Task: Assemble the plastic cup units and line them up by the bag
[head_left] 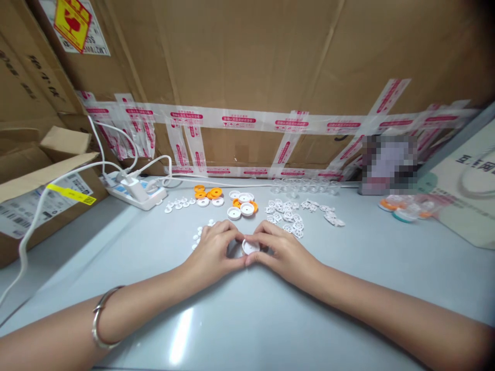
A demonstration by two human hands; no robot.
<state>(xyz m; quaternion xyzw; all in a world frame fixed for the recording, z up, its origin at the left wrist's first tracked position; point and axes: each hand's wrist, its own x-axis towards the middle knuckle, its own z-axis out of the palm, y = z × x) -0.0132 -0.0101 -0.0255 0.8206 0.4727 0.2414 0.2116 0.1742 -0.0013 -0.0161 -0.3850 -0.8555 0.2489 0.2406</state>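
Near the middle of the table, my left hand (218,247) and my right hand (276,250) meet at the fingertips. Between them is a white round disc (251,247), pinched by my right hand. My left fingers close around a clear piece (235,250) beside the disc; its shape is partly hidden. Just beyond my hands lie white round caps (247,209) and orange discs (212,194). Small white knobs (198,236) sit by my left hand. White openwork pieces (286,207) are spread beyond my right hand.
A power strip (154,198) with cables and an open cardboard box (50,206) stand at the left. Clear cups (305,185) line the back before a large taped carton (240,62). Bagged lids (410,206) lie at the right, near a pixelated object.
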